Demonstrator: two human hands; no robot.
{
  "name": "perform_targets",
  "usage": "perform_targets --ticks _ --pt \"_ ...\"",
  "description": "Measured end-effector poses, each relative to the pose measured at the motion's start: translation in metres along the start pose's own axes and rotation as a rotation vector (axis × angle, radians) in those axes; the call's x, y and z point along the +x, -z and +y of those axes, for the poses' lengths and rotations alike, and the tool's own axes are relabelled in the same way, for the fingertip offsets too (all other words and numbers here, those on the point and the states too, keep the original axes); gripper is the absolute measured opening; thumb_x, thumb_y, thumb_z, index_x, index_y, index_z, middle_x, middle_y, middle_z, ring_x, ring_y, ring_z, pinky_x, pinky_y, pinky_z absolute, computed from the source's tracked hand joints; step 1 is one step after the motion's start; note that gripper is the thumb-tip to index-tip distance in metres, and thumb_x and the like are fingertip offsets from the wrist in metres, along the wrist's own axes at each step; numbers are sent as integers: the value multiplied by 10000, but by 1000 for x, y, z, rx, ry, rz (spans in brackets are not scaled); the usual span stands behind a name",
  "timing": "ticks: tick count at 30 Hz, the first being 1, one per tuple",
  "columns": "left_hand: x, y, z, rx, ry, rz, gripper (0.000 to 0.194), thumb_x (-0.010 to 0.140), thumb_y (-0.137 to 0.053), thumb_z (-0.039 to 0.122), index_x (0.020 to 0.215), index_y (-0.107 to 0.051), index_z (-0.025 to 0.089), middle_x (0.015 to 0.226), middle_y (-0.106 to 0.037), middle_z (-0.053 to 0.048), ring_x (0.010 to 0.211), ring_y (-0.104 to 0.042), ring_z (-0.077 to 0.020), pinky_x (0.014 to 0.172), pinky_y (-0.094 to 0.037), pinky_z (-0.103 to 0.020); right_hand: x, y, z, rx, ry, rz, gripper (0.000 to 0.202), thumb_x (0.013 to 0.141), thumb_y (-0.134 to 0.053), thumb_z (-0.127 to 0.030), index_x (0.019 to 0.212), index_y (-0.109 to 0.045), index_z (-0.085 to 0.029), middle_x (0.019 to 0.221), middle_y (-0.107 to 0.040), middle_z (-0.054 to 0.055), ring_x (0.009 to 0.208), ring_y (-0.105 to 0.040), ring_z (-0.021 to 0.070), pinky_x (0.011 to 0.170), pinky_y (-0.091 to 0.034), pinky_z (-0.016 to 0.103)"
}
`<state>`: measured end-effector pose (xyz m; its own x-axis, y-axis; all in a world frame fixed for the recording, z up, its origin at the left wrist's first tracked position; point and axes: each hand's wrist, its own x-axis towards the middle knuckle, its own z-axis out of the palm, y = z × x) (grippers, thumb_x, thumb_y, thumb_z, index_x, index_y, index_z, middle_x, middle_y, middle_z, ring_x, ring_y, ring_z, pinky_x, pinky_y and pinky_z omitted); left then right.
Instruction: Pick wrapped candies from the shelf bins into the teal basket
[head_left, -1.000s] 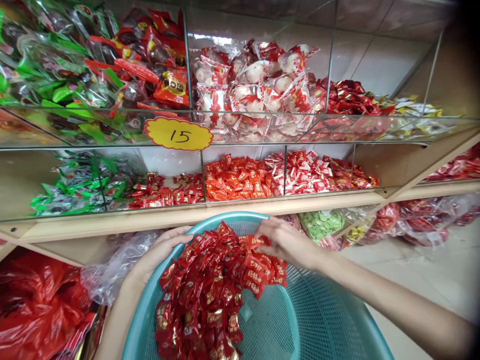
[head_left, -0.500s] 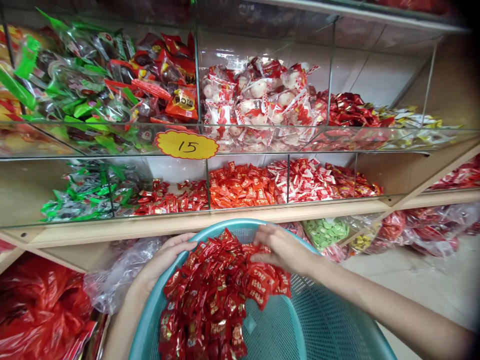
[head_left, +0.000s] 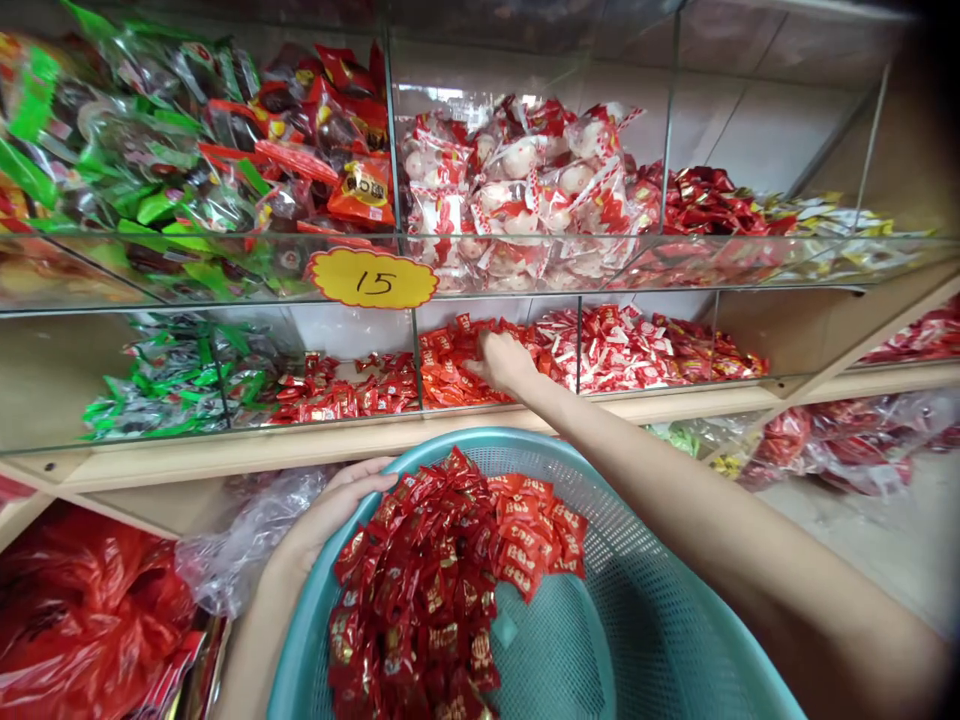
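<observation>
My left hand (head_left: 352, 500) is wrapped over the left rim of a teal plastic basket (head_left: 600, 520). Dark red wrapped candies (head_left: 427, 590) with gold print fill the basket's left side, and a smaller heap of orange-red wrapped candies (head_left: 525, 535) lies beside them. Beyond the basket, my right hand (head_left: 506, 362) reaches into a lower shelf compartment of orange-red wrapped candies (head_left: 442, 365). Its fingers curl down among the candies; the fingertips are partly hidden.
Clear dividers and a front strip edge the wooden shelf (head_left: 187, 460). A yellow price tag (head_left: 373, 278) marked 15 hangs above. Green-wrapped sweets (head_left: 180, 375) and red-white candies (head_left: 615, 350) fill other compartments. A red plastic bag (head_left: 90, 620) sits low on the left.
My right hand has left the orange-red candies in the basket and moved up and forward into the shelf compartment. My left hand keeps its hold on the rim.
</observation>
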<state>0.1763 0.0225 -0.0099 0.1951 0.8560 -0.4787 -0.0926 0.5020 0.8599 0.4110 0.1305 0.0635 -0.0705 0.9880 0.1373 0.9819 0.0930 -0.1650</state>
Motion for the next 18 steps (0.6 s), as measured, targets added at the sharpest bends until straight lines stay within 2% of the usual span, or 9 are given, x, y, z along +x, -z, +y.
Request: perform_targets --ticks 4,7,9,13,18 --pt "2 1 0 2 -8 -32 346 628 -757 182 967 -703 221 837 -755 2 700 -677 -146 656 -507 -222 -6 5 10 87 -18 61 203 762 -602 -338 883 -601 -174 880 -649 96 829 -608 220 686 -425 293" --pt "1 -1 2 19 -26 -4 310 625 -756 166 925 -707 226 837 -755 15 687 -673 -127 654 -508 -201 -17 15 28 233 66 71 92 712 -611 -261 731 -573 -180 707 -612 24 673 -562 154 636 -398 271" --pt "0 -2 3 27 -24 6 297 630 -756 181 919 -701 222 814 -754 13 652 -669 -126 635 -512 -207 -26 22 42 366 145 53 89 693 -608 -219 664 -533 -180 620 -569 -11 587 -509 118 589 -376 256" --pt "-1 -4 3 38 -13 -29 332 629 -756 202 955 -688 198 811 -755 -16 645 -678 -149 628 -522 -234 -40 24 61 610 185 -3 125 684 -610 -213 644 -495 -183 570 -519 -41 533 -445 91 526 -353 239" --pt "-2 -7 4 57 -22 45 354 609 -766 197 956 -697 216 879 -761 -16 726 -695 -162 685 -527 -231 -36 16 70 789 173 -66 145 698 -638 -237 727 -510 -175 618 -548 -28 561 -490 102 541 -399 243"
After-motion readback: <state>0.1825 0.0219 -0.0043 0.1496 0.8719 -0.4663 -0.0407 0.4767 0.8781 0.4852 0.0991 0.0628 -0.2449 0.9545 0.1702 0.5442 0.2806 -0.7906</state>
